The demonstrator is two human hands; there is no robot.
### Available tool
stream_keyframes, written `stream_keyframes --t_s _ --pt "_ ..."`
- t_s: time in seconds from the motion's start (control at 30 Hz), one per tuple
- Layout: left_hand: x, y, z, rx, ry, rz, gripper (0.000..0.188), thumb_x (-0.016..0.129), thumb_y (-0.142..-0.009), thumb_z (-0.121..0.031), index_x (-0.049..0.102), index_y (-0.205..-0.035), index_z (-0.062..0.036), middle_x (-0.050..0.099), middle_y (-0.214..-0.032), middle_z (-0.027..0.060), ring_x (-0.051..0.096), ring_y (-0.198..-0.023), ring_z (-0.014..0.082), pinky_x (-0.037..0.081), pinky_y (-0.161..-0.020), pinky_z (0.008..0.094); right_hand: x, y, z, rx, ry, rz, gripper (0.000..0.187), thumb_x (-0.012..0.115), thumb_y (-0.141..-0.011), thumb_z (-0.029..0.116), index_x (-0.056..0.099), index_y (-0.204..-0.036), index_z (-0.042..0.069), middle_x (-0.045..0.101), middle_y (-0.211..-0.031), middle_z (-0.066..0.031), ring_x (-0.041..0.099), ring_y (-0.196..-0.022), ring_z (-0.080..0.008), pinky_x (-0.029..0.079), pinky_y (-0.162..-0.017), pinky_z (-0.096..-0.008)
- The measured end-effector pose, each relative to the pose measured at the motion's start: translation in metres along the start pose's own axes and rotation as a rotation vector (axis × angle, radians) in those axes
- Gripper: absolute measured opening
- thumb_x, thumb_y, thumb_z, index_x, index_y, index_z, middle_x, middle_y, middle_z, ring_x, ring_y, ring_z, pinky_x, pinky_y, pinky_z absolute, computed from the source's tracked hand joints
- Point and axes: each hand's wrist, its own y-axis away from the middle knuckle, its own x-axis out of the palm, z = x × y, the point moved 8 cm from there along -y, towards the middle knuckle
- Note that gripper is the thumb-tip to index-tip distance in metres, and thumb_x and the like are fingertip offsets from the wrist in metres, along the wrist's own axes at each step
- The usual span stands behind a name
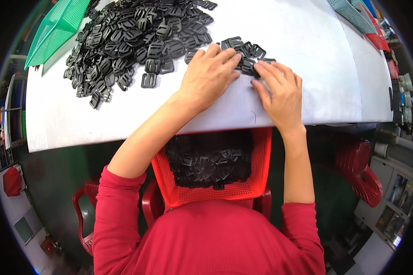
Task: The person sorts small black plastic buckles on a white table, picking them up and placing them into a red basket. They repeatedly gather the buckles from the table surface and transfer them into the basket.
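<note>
Black plastic buckles [245, 54] in a small bunch sit right by the table [124, 114] edge, left hand [209, 75] and right hand [280, 89] spread flat on them, gripping nothing. Below that edge, the red basket [257, 151] looks maybe half full. Big pile [137, 41] further up the table is untouched, so I'd guess plenty remains.

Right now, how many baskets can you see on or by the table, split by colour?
Green basket, top left on the table: 1
Red basket, under the table edge, holding black buckles: 1
Pale blue basket, top right: 1
Total: 3
</note>
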Motion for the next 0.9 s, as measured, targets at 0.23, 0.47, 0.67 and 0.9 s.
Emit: stream_keyframes --t_s 0.23,0.47,0.67,0.9 --pt "-0.007 0.006 0.009 -0.279 0.385 0.012 0.016 0.072 -0.084 -0.013 0.074 -0.099 -0.0093 0.07 -0.081 0.0071 0.061 -0.074 0.0229 0.051 -0.068 0.0343 -0.006 0.011 -0.001 0.067 -0.117 -0.069 0.028 0.08 -0.072 0.018 0.072 -0.098 0.01 0.07 -0.1 0.0 0.06 -0.096 -0.0206 0.041 -0.084 -0.0369" --pt "-0.013 -0.013 0.022 -0.118 -0.082 -0.108 0.02 0.073 -0.084 -0.02 0.074 -0.1 -0.0083 0.071 -0.099 0.0032 0.061 -0.085 0.0227 0.051 -0.074 0.0337 0.011 -0.007 0.004 0.001 0.041 -0.081 0.023 0.076 -0.078 0.02 0.074 -0.099 0.011 0.071 -0.094 0.0007 0.061 -0.091 -0.0196 0.041 -0.079 -0.0359" --pt "0.002 -0.021 0.037 -0.099 -0.112 -0.03 0.023 0.072 -0.084 -0.02 0.075 -0.104 -0.0084 0.072 -0.095 0.0023 0.061 -0.086 0.0211 0.051 -0.075 0.0323 0.007 -0.007 -0.013 0.203 -0.249 0.018 0.017 0.075 -0.081 0.02 0.074 -0.096 0.011 0.071 -0.092 -0.0013 0.062 -0.089 -0.0211 0.041 -0.076 -0.0364" --pt "0.002 -0.014 0.037 -0.329 0.176 0.117 0.021 0.071 -0.086 -0.022 0.076 -0.103 -0.0096 0.072 -0.098 0.0021 0.062 -0.088 0.0216 0.052 -0.076 0.0341 0.021 -0.034 -0.046 0.124 0.061 -0.025 0.022 0.076 -0.079 0.019 0.075 -0.1 0.014 0.072 -0.098 0.001 0.061 -0.095 -0.0197 0.043 -0.08 -0.0369"
